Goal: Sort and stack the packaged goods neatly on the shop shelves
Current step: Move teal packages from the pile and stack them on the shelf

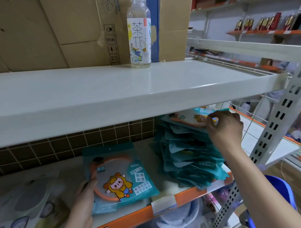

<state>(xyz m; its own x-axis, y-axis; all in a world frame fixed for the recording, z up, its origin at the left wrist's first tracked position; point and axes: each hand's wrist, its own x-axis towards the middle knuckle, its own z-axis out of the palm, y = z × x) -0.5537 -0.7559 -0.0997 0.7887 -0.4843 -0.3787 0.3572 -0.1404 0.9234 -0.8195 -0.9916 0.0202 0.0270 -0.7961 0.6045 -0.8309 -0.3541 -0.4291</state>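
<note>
Left hand (84,197) is low, arm reaching fwd, thumb on top, fingers tucked under and gripping. Right hand (223,127) is up higher, arm stretched out, fingertips pinching.

top packet (190,117): back hidden by shelf (110,105) | pale packets (25,206): blurred, cut off left
</note>
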